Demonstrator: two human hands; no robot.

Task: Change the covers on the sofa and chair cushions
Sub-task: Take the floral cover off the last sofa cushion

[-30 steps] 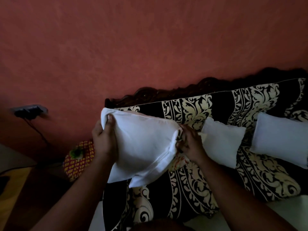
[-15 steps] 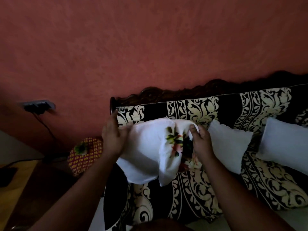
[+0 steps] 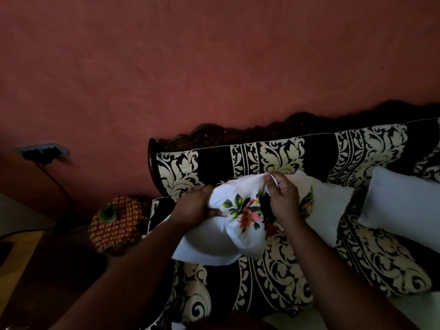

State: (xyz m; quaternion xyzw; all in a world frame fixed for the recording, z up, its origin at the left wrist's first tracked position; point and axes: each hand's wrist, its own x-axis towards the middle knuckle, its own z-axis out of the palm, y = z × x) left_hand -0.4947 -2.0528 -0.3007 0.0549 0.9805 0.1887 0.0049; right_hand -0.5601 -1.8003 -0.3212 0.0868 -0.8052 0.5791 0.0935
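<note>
The right hand's fingers curl over the top edge of the white cover, pinching it where the floral print shows. The right hand sits higher against the sofa's backrest than it did 0.5 s ago. The left hand has its fingers curled into the bunched cloth at the left end of the cushion, gripping it; 0.5 s ago that hand lay flatter on the cushion's upper corner. More of the flower pattern is exposed now, and the cover is gathered toward the middle, while the plain white cushion bulges out below the left wrist. The cushion rests on the seat of the black-and-cream patterned sofa, at its left end.

2 more white cushions lean against the backrest to the right: one just behind the right hand, another further right. A red-and-yellow patterned round thing sits left of the sofa, below a wall socket.
</note>
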